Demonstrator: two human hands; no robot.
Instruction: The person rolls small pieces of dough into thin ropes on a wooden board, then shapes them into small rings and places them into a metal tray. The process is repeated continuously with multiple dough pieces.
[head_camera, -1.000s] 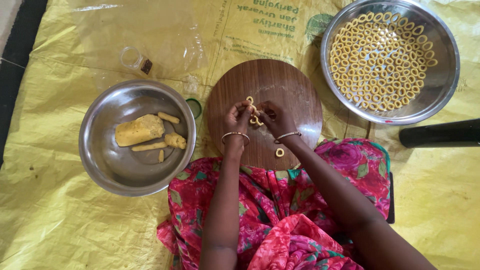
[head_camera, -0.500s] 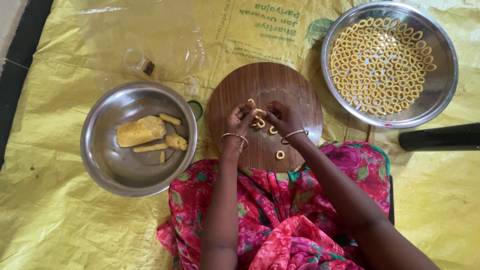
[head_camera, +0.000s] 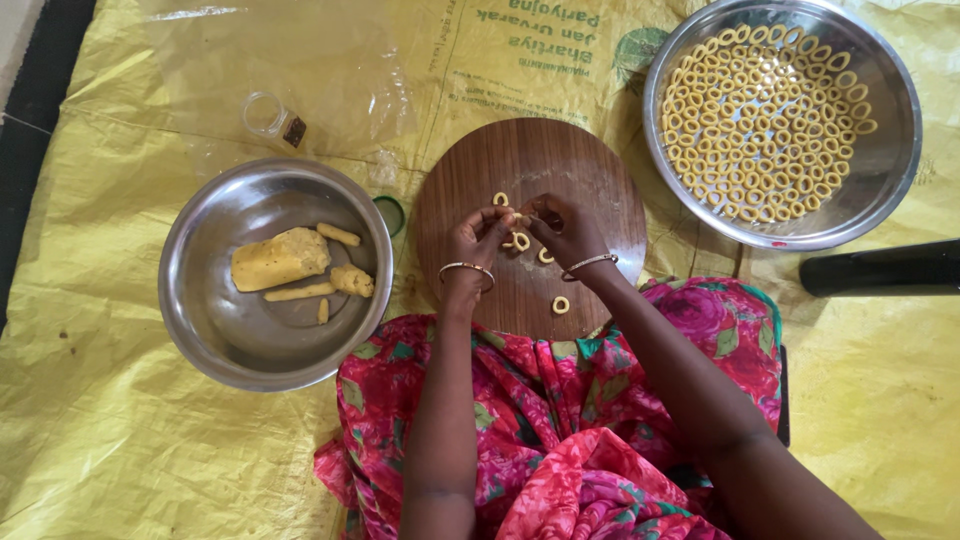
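Over a round wooden board (head_camera: 560, 160), my left hand (head_camera: 478, 238) and my right hand (head_camera: 562, 230) meet, fingertips pinching a small piece of yellow dough (head_camera: 517, 217) between them. Several finished dough rings lie on the board: one (head_camera: 500, 198) above my left hand, one (head_camera: 521, 241) between the hands, one (head_camera: 546, 256) beside my right wrist and one (head_camera: 560, 305) nearer to me. Both wrists wear thin metal bangles.
A steel bowl (head_camera: 200, 330) at the left holds a dough lump (head_camera: 279, 258) and several rolled strips. A wide steel pan (head_camera: 890, 150) at the upper right is full of dough rings. A small glass jar (head_camera: 272, 118), a green lid (head_camera: 389, 214), a black bar (head_camera: 880, 268), yellow sheet beneath.
Another ring now lies on the board beside my right wrist. My hands have stayed together over the board's middle, still working a bit of dough.
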